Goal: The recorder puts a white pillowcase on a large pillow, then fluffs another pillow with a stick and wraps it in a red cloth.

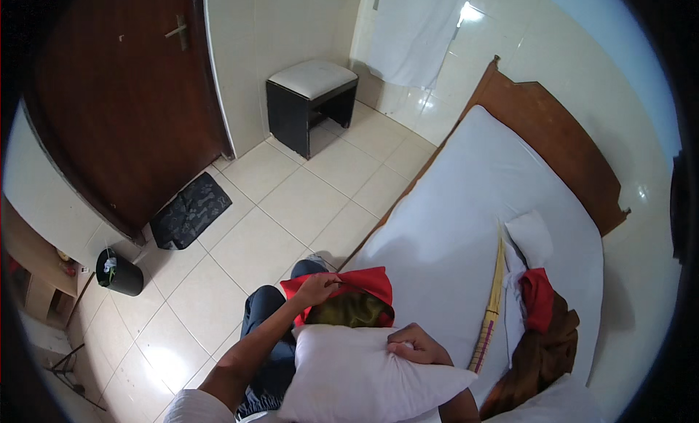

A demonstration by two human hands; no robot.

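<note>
On my lap and the bed's edge lies a white pillow (355, 374), its fabric bunched in my right hand (416, 344). Just beyond it my left hand (319, 289) grips the upper edge of a red cloth cover (377, 281). The cover gapes open and shows a shiny olive-green and dark side (349, 309). The pillow's far edge is at the cover's opening; whether any of it is inside, I cannot tell.
On the white-sheeted bed (431, 248) lie a straw hand broom (491, 308), a small white pillow (532, 237), a red cloth (538, 300) and a brown cloth (546, 357). A padded stool (314, 79), a dark mat (191, 210) and a black bin (124, 276) stand or lie on the tiled floor.
</note>
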